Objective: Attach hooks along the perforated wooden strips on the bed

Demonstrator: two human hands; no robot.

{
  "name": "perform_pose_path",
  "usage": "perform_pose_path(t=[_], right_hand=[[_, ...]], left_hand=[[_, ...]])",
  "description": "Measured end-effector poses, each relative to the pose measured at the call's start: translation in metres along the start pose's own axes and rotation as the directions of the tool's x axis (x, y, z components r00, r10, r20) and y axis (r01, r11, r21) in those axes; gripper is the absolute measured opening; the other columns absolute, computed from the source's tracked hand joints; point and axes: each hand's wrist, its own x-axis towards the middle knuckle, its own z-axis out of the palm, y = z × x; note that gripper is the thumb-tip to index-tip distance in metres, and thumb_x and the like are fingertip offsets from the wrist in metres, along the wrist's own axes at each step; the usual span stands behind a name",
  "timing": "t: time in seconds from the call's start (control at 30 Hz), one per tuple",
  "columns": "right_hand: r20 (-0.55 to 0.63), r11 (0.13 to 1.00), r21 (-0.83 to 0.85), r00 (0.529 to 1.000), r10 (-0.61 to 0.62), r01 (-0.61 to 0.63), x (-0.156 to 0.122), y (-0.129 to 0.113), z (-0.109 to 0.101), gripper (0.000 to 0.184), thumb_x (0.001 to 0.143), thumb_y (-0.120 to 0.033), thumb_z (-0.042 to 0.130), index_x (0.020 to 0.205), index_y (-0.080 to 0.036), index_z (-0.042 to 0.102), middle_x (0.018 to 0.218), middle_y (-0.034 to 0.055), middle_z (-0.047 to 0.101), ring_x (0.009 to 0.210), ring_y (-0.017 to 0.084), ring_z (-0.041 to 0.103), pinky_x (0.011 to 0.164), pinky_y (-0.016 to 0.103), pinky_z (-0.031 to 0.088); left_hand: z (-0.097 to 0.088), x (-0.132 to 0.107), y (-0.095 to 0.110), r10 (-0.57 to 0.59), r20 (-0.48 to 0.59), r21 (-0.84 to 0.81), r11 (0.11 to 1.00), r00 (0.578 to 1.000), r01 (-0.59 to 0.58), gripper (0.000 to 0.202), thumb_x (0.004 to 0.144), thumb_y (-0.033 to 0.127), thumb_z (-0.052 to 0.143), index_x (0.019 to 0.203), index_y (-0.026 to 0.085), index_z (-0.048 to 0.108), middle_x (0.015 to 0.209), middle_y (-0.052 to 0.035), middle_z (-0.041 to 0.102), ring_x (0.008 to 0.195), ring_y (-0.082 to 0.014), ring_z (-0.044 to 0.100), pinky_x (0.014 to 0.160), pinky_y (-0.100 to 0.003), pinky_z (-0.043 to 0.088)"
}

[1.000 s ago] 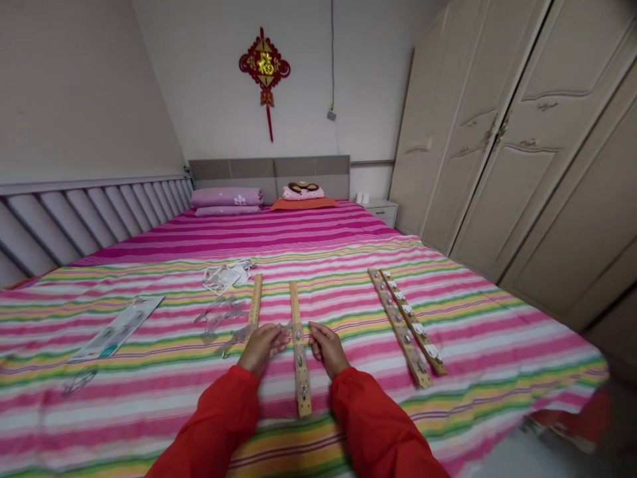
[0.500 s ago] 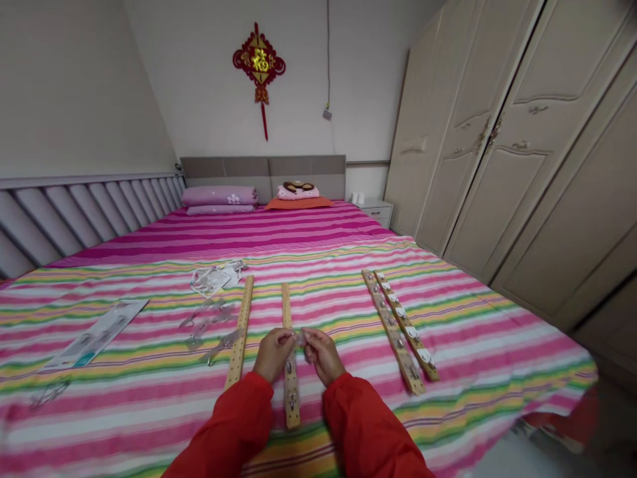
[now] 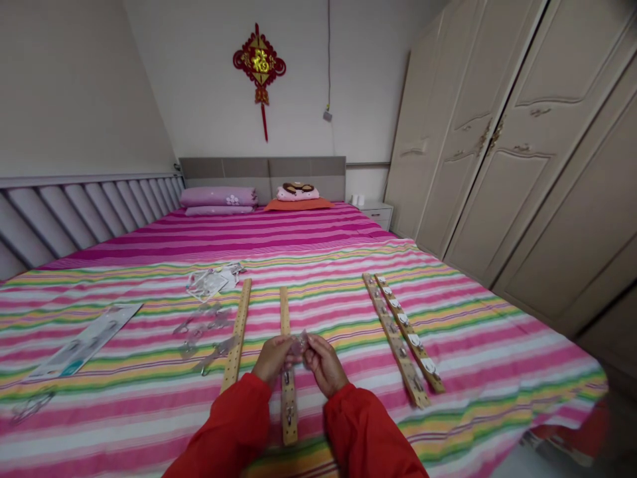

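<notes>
My left hand (image 3: 271, 357) and my right hand (image 3: 325, 362) meet above a wooden strip (image 3: 284, 318), fingertips pinched on a small clear adhesive hook (image 3: 299, 343). Both hands are closed on it from either side. On the strip's near part, metal hooks (image 3: 289, 416) with clear backings sit one behind another; my fingers hide part of its middle. Left of my left hand lies a second wooden strip (image 3: 235, 352) with rows of holes. Beside that strip, several loose clear hooks (image 3: 199, 332) rest on the striped cloth.
To the right lie a wooden strip with metal hooks (image 3: 393, 332) and another with white hooks (image 3: 415, 340). Opened packaging (image 3: 213, 280) is piled at the back left. A packaged hook card (image 3: 89, 340) lies farther left, near a thin wire-like loop (image 3: 34, 403).
The clear hook has been raised and turned, so more of its backing shows between my fingers. My view has shifted slightly; the strips stay on the bed.
</notes>
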Motion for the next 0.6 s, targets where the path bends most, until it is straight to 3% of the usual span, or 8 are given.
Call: perform_pose_path(t=[0.13,0.27,0.37,0.47,0.6], right_hand=[[-0.016,0.999,-0.005,0.999,0.035,-0.035,0.001,0.002,-0.003,0.02,0.064,-0.029,0.077,0.073,-0.015,0.067,0.051,-0.0031,0.056,0.041,0.005,0.04,0.042,0.017,0.026],[-0.006,0.999,0.01,0.999,0.043,-0.043,0.001,0.002,-0.005,0.019,0.064,-0.028,0.077,0.067,-0.015,0.063,0.043,-0.0067,0.047,0.038,0.005,0.036,0.041,0.018,0.023],[0.01,0.998,0.022,0.998,0.054,-0.054,0.002,0.002,-0.006,0.02,0.064,-0.028,0.077,0.066,-0.015,0.061,0.042,-0.0074,0.045,0.037,0.005,0.034,0.04,0.018,0.022],[0.008,0.998,0.028,0.998,0.056,-0.057,0.003,0.002,-0.008,0.019,0.065,-0.026,0.077,0.072,-0.015,0.064,0.045,-0.0064,0.048,0.038,0.005,0.036,0.039,0.018,0.023],[0.008,0.997,0.072,0.999,0.04,-0.04,0.003,0.001,-0.008,0.02,0.066,-0.024,0.077,0.079,-0.015,0.066,0.054,-0.0034,0.057,0.042,0.006,0.042,0.04,0.019,0.028]], left_hand=[[0.0,0.0,-0.002,0.003,0.045,0.052,0.999,0.999,-0.006,0.038,0.052,0.045,0.073,0.065,0.014,0.057,0.059,-0.0032,0.065,0.05,-0.0126,0.061,0.042,-0.017,0.028],[-0.004,0.004,-0.003,0.172,0.115,0.092,0.979,0.978,-0.183,0.037,0.049,0.044,0.075,0.059,0.013,0.057,0.046,0.0024,0.055,0.044,-0.0084,0.051,0.045,-0.019,0.031],[-0.003,0.01,-0.001,0.25,0.105,0.066,0.964,0.963,-0.257,0.04,0.045,0.039,0.078,0.07,0.011,0.063,0.046,0.0049,0.052,0.044,-0.0078,0.046,0.047,-0.021,0.033],[0.002,0.016,-0.002,0.246,0.059,0.013,0.969,0.967,-0.247,0.047,0.045,0.04,0.08,0.079,0.011,0.065,0.053,0.0029,0.057,0.05,-0.0095,0.051,0.051,-0.022,0.038],[0.006,0.017,-0.005,0.205,0.063,-0.087,0.976,0.977,-0.199,0.048,0.055,0.052,0.074,0.079,0.012,0.064,0.069,-0.0022,0.064,0.063,-0.0109,0.058,0.06,-0.022,0.044]])
